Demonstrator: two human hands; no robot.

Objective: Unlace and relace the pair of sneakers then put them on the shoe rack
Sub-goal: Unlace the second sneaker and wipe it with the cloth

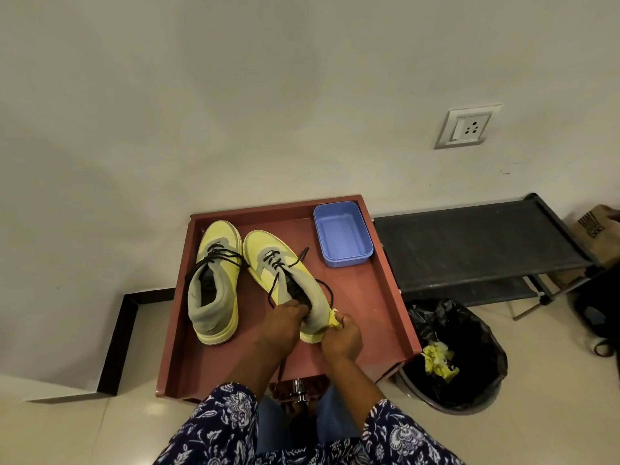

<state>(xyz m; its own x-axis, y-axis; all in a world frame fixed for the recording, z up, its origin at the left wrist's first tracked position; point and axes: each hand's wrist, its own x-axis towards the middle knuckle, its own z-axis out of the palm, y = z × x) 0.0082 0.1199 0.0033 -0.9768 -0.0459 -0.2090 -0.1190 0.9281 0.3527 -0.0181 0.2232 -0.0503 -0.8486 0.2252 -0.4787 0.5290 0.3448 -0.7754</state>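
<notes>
Two yellow-and-grey sneakers with black laces stand toes away from me in a reddish-brown tray (379,297). The left sneaker (214,280) is laced and untouched. The right sneaker (285,273) has its upper eyelets empty, and its black lace (327,290) hangs in loose loops. My left hand (285,320) grips the collar and tongue of the right sneaker. At the heel, my right hand (340,337) pinches a crumpled yellow scrap (335,322). The black shoe rack (476,246) stands to the right of the tray, against the wall.
A blue plastic tub (342,234) sits in the tray's far right corner. A bin with a black liner (459,357), holding yellow scraps, stands on the floor at the right of the tray. A brown bag (597,233) lies beyond the rack. A wall socket (466,127) is above.
</notes>
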